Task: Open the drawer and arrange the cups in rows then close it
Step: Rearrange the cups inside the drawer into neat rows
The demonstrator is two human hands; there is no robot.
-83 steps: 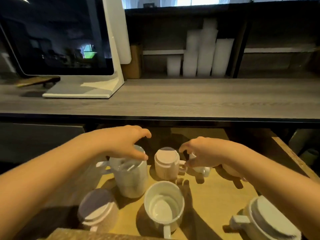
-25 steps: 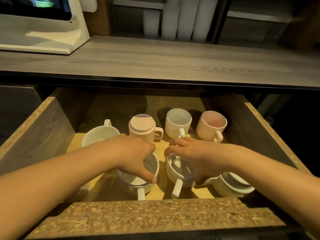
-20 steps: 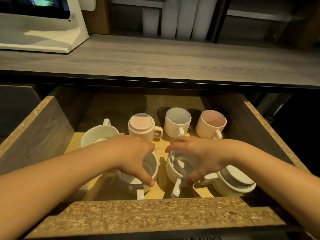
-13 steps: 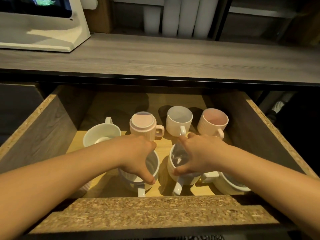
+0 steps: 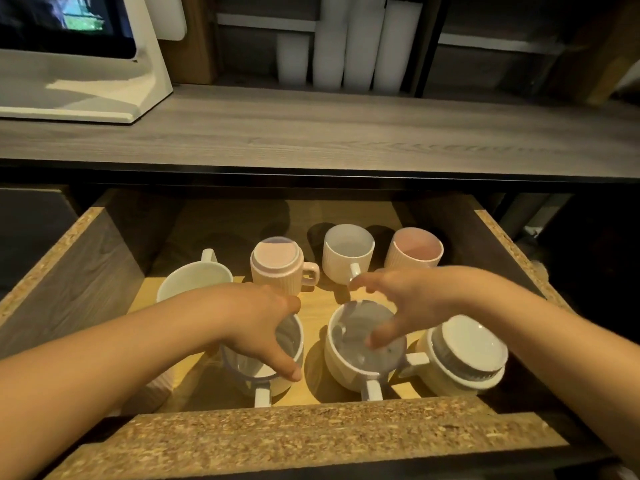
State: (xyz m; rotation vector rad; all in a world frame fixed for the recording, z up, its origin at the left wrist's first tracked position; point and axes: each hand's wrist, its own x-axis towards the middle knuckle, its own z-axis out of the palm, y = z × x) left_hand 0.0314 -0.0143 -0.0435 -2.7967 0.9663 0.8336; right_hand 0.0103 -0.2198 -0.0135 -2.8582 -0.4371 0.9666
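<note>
Head view showed the left hand (image 5: 258, 327) clamped on the rim of a front-row cup (image 5: 266, 362), while the right hand (image 5: 408, 303) hovered spread above the neighbouring cup (image 5: 360, 355). Both cups stood upright in the open drawer (image 5: 311, 434), four more cups lined up behind them.

A grey wood-grain surface (image 5: 346, 133) runs across the view under warm, dim light. On its far left stands a white monitor stand (image 5: 104, 95) carrying a dark screen (image 5: 52, 22). Behind the surface, a dark shelf unit (image 5: 485, 64) holds upright white cylinders (image 5: 349, 43) beside a brown wooden block (image 5: 194, 46).
</note>
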